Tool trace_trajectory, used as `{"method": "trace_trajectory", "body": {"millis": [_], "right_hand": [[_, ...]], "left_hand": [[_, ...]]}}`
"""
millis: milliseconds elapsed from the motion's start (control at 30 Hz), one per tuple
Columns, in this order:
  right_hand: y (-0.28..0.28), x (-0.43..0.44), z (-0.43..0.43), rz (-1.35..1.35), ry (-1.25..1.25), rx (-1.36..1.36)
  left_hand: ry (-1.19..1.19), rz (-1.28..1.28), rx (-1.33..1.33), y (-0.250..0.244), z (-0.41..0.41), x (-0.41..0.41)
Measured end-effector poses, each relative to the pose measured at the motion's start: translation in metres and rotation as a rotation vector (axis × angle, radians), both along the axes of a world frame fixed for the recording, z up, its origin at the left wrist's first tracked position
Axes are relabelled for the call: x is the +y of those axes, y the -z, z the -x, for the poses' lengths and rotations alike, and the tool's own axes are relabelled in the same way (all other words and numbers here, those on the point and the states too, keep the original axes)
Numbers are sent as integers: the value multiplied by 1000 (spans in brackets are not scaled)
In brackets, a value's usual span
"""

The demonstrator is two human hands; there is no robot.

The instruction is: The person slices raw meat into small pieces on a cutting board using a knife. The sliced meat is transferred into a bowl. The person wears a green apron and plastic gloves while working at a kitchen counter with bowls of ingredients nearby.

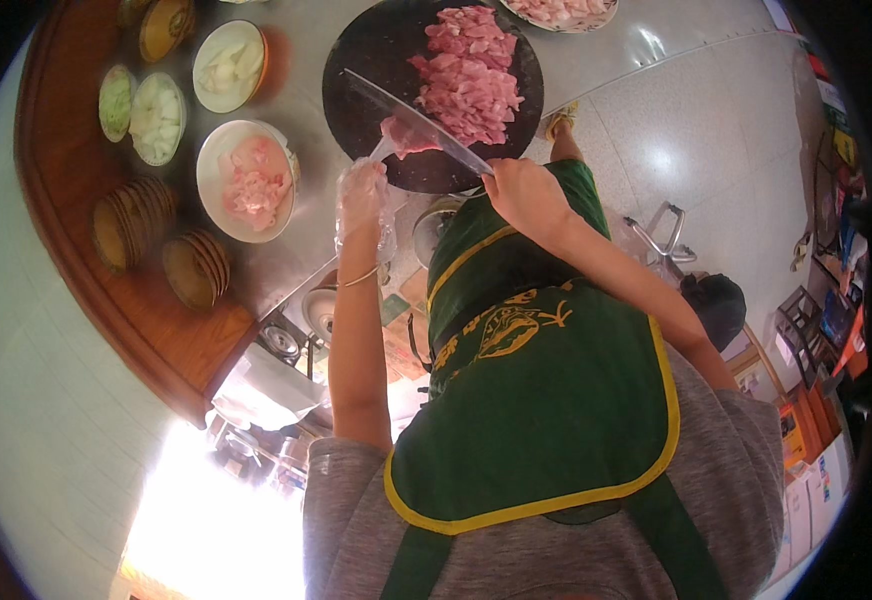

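My right hand (527,201) grips the handle of a long-bladed knife (413,116), whose blade slants up and left across the round dark cutting board (364,60). Under and beside the blade lies a piece of raw meat (404,138). My left hand (363,193), in a clear plastic glove, is at the board's near left edge. Its fingertips hold the near left end of that piece, joined by a pale, translucent strip that may be membrane or glove. A long heap of sliced raw meat (473,82) covers the board's right side.
Left of the board are a white bowl of pale pink meat (256,187), a bowl of white slices (229,67), and a bowl of white chunks (156,120). Stacked brown dishes (132,221) line the wooden edge (53,172). A patterned plate (567,26) of meat is top right.
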State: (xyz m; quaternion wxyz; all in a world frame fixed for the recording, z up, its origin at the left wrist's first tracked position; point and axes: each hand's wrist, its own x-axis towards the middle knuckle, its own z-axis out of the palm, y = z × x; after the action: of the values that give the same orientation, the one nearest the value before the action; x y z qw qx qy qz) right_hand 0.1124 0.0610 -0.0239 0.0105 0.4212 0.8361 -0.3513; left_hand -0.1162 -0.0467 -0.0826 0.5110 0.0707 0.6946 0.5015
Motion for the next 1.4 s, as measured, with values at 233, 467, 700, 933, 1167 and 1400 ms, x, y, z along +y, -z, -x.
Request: {"method": "trace_trajectory", "body": {"millis": [233, 467, 700, 933, 1167, 1400], "right_hand": [[-7, -7, 4, 35, 3, 7], [-4, -11, 8, 39, -3, -8], [0, -12, 8, 75, 18, -47], [-1, -14, 7, 72, 35, -19], [-2, -13, 6, 81, 14, -69], [1, -14, 5, 74, 23, -61]], "left_hand": [[-1, -39, 323, -4, -5, 9], [-486, -180, -348, -19, -15, 43], [47, -172, 142, 13, -3, 33], [612, -242, 1014, 14, 14, 33], [821, -253, 1529, 11, 13, 21], [887, -285, 1455, 21, 23, 11]]}}
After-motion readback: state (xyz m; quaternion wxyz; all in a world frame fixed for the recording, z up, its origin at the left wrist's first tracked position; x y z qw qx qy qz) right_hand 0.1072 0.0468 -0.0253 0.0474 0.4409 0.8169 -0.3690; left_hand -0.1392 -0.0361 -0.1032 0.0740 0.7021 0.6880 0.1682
